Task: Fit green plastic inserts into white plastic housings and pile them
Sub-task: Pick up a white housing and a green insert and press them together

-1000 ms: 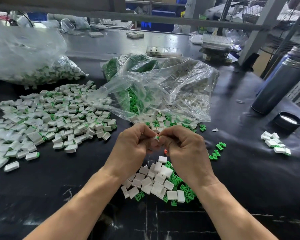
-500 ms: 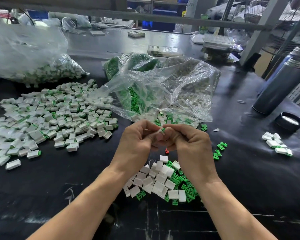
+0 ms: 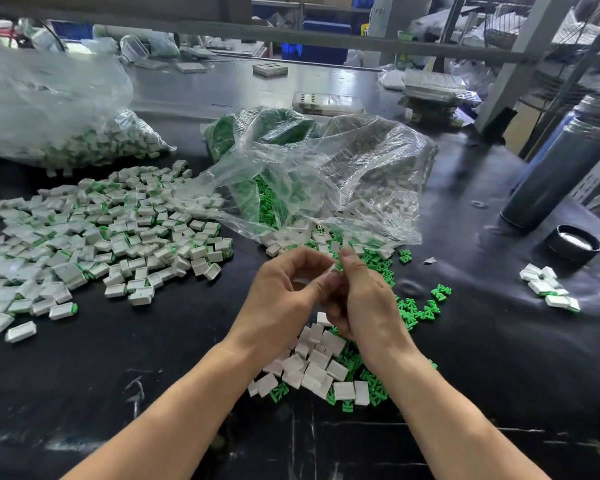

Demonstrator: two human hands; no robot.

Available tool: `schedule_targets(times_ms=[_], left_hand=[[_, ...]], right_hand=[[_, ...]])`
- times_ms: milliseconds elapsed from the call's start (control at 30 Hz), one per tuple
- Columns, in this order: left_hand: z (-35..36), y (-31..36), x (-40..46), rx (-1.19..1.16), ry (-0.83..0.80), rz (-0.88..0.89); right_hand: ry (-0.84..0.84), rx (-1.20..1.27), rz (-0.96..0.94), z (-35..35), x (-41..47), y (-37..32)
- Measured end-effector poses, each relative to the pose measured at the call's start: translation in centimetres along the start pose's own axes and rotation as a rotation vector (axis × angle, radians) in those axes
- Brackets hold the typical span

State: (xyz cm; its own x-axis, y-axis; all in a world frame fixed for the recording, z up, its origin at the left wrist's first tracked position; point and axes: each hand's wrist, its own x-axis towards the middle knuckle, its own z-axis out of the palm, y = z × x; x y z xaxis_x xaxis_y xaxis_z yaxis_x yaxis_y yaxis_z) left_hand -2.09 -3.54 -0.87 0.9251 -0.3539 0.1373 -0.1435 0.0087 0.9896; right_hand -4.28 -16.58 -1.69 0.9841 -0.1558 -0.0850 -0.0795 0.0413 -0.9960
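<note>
You are pinching 1 white housing [image 3: 332, 268] between the fingertips of your left hand [image 3: 284, 299] and right hand [image 3: 364, 299], just above the loose parts heap [image 3: 321, 370], probably for seating its insert.

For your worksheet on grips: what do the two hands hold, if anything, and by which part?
A small white housing is pinched between the fingertips of the left hand and the right hand, at its ends. Whether a green insert is in it cannot be told.

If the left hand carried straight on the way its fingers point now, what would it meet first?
Its fingers point rightward, so the left hand would first meet the right hand, already touching it around the small white piece pinched between them.
</note>
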Motion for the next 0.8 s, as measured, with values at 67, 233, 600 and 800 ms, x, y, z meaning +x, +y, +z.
schedule_targets(times_ms=[67, 233, 600, 800], left_hand=[[0.4, 0.0, 0.0, -0.02, 0.008, 0.013], [1.0, -0.2, -0.2, -0.07, 0.04, 0.032], [1.3, -0.1, -0.6, -0.062, 0.086, 0.038], [1.6, -0.1, -0.8, -0.051, 0.089, 0.023]], right_hand=[[0.041, -0.005, -0.011, 0.1, 0.2, 0.5], [0.176, -0.081, -0.019, 0.7, 0.8, 1.1], [0.236, -0.233, -0.073, 0.9, 0.6, 0.6], [0.269, -0.224, -0.11, 0.8, 0.2, 0.4]])
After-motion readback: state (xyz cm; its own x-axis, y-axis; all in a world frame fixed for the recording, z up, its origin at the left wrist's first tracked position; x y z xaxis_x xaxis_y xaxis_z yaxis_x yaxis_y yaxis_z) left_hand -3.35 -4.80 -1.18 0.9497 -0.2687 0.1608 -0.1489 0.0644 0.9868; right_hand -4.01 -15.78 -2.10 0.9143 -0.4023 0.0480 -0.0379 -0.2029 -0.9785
